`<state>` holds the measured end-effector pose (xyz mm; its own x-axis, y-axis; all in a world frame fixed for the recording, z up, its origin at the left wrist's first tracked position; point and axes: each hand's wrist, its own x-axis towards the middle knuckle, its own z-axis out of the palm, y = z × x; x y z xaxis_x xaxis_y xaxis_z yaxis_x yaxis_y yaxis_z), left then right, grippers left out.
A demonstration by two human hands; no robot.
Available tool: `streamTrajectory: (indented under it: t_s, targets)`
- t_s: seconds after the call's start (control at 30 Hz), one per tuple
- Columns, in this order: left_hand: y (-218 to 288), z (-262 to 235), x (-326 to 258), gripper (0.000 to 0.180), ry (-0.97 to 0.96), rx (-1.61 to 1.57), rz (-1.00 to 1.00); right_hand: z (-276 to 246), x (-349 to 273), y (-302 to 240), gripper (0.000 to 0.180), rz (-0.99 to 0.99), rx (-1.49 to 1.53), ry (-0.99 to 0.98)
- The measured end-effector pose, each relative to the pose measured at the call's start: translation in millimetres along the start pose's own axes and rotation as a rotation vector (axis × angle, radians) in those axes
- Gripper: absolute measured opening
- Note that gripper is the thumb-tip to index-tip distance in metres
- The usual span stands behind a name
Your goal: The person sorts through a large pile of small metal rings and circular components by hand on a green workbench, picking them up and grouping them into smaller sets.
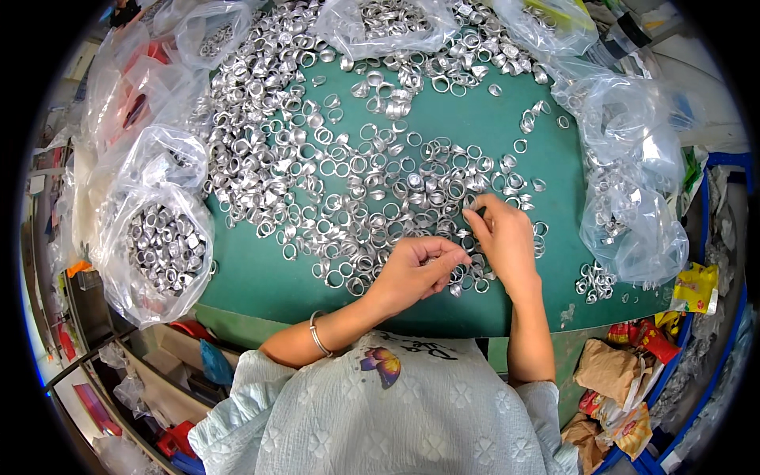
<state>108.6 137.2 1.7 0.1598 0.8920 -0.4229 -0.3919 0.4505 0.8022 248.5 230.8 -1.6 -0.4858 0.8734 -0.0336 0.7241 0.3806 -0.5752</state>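
Left hand (413, 273) curled, right hand (507, 235) pinching near the silver rings (415, 181), can't tell if either's gripping any, but my forearm (529, 332) dragging could knock some off the worktop (546, 198).

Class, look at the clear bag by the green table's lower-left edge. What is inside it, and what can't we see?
The bag holds a heap of silvery rings. Only the upper ones show; they cover whatever lies beneath and the bag's bottom.
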Motion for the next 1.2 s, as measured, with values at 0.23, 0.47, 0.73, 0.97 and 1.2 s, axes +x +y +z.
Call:
streamTrajectory:
  t_s: [0.23,0.47,0.73,0.97,1.2]
  targets:
    - [7,8,-1,0.033,0.112,0.016,0.181,-20,-27,5,0.016,0.458,1.631,-0.281]
    - [12,17,-4,0.041,0.061,0.174,0.331,-7,-49,-2,0.033,0.694,2.247,-0.673]
    - [13,19,-9,0.038,0.111,0.271,0.385,-10,-54,-12,0.038,0.703,2.199,-0.634]
    - [13,21,-10,0.039,0.124,0.329,0.435,-14,-58,-18,0.037,0.725,2.181,-0.606]
    - [14,23,-13,0.039,0.125,0.402,0.462,-14,-64,-21,0.036,0.755,2.079,-0.521]
